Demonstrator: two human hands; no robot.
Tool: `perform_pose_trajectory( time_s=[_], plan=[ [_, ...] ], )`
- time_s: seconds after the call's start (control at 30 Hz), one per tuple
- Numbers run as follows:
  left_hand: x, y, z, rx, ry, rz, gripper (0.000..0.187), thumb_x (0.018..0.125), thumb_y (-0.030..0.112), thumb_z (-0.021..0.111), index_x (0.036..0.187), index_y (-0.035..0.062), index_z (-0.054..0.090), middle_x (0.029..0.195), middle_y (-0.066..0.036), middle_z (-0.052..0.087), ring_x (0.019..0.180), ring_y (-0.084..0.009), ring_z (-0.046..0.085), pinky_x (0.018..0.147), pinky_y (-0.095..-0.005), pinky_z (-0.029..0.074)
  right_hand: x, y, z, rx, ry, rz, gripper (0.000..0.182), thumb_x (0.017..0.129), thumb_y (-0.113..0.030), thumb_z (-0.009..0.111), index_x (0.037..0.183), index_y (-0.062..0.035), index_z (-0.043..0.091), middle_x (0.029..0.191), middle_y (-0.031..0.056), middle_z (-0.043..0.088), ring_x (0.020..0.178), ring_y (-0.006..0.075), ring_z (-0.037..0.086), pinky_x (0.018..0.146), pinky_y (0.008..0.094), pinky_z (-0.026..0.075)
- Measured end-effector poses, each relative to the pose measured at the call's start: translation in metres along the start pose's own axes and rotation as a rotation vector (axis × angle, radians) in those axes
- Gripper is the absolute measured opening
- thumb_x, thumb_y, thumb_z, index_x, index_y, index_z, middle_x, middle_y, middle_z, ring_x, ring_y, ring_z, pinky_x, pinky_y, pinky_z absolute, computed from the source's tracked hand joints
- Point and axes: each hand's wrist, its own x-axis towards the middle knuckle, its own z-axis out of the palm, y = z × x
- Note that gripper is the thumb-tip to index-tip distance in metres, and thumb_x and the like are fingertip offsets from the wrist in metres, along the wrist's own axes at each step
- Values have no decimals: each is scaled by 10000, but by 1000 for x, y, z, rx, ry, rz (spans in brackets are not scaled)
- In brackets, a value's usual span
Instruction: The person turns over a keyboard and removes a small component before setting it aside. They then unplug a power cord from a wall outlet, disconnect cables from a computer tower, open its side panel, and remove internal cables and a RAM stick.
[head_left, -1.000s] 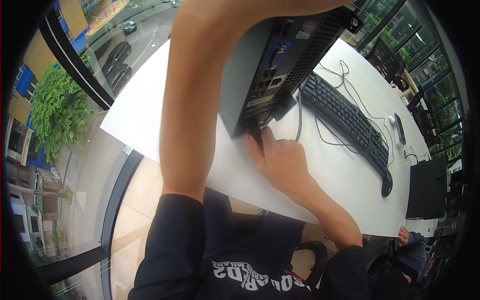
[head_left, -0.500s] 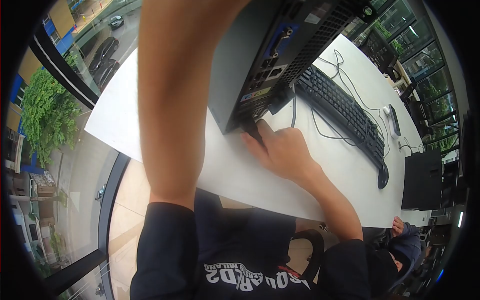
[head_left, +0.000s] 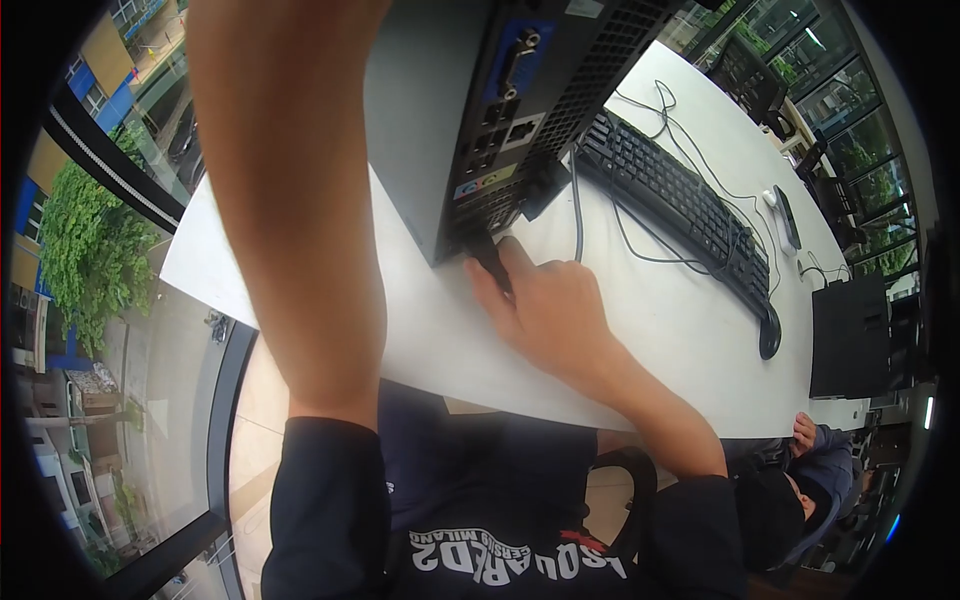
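Note:
A dark desktop computer tower (head_left: 410, 150) stands on the white table with its rear panel turned toward the right. On that panel are a blue video port (head_left: 520, 62), several smaller sockets and a mesh grille. At the panel's lower end, my right hand (head_left: 555, 315) pinches a black plug (head_left: 488, 258) between thumb and fingers. The plug sits against the tower's rear; how deep it goes in is hidden. My left forearm (head_left: 290, 200) reaches up past the tower's near side, and the left hand lies beyond the top edge of the view.
A black keyboard (head_left: 670, 190) with loose cable lies on the white table (head_left: 450, 350), a black mouse (head_left: 768, 335) at its end. Farther right are a small phone-like device (head_left: 785, 222) and a black panel (head_left: 850, 340). Another person (head_left: 790, 500) sits at lower right. Windows line the left.
The tower and my left forearm have shifted left in view, partly as the camera moves. My right hand keeps its pinch on the plug at the tower's rear.

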Motion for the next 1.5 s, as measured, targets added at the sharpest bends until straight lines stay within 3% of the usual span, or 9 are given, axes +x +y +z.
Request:
perform_pose_trajectory(
  time_s=[0.1, 0.3, 0.5, 0.7, 0.9, 1.1, 1.37, 1.5],
  plan=[
    [0, 0, 2, -12, 8, 9, 361, 887, 348, 578, 762, 19, 654, 656, -105, 621, 602, -187, 604, 623, -345, 495, -2, -4, -3, 12, -8, 36, 338, 983, -314, 630, 1016, 22, 635, 459, 109, 518, 408, 337, 561, 439, 424, 436],
    [1, 1, 7, -25, 17, 34, 375, 888, 367, 589, 801, 12, 670, 692, -115, 642, 634, -198, 626, 651, -345, 509, 4, 12, -4, -13, -48, -97, 346, 991, -326, 617, 1079, 8, 632, 472, 117, 539, 416, 336, 572, 439, 429, 439],
    [3, 1, 13, -26, 30, 54, 393, 889, 387, 599, 840, 6, 686, 729, -126, 664, 666, -208, 648, 679, -344, 522, 0, 0, -2, 16, 50, -24, 320, 961, -323, 638, 914, -6, 622, 441, 121, 520, 376, 329, 553, 420, 437, 451],
    [4, -2, 17, -39, 49, 62, 417, 890, 406, 609, 878, 0, 702, 766, -136, 685, 698, -219, 670, 707, -343, 535, 6, 18, -3, 13, 22, -155, 348, 956, -350, 631, 875, -11, 627, 464, 144, 541, 414, 360, 577, 442, 458, 467],
    [2, -4, 19, -44, 65, 81, 443, 891, 425, 619, 917, -7, 718, 803, -147, 707, 730, -230, 693, 734, -342, 548, 1, 7, -3, 109, 13, -29, 348, 968, -355, 616, 898, -14, 622, 487, 152, 556, 438, 368, 589, 464, 464, 478],
    [-1, -7, 23, -52, 87, 97, 473, 892, 444, 630, 956, -13, 734, 840, -157, 728, 762, -241, 715, 762, -342, 561, -2, 11, 9, 157, 46, -33, 322, 967, -326, 627, 918, -9, 599, 500, 136, 564, 453, 345, 606, 453, 432, 477],
    [-2, -10, 28, -46, 194, 164, 517, 893, 469, 643, 1008, -22, 755, 889, -171, 757, 804, -255, 744, 799, -341, 579, 3, 1, 13, 188, 236, -66, 286, 938, -251, 661, 919, 16, 559, 627, 140, 627, 481, 322, 626, 459, 422, 497],
    [0, 0, 17, -89, 63, 58, 576, 891, 504, 658, 1075, -33, 758, 956, -185, 774, 852, -269, 762, 834, -338, 588, 6, 0, 15, 148, 260, -66, 316, 945, -270, 660, 926, 28, 558, 627, 152, 623, 479, 323, 625, 451, 418, 495]
  ],
)
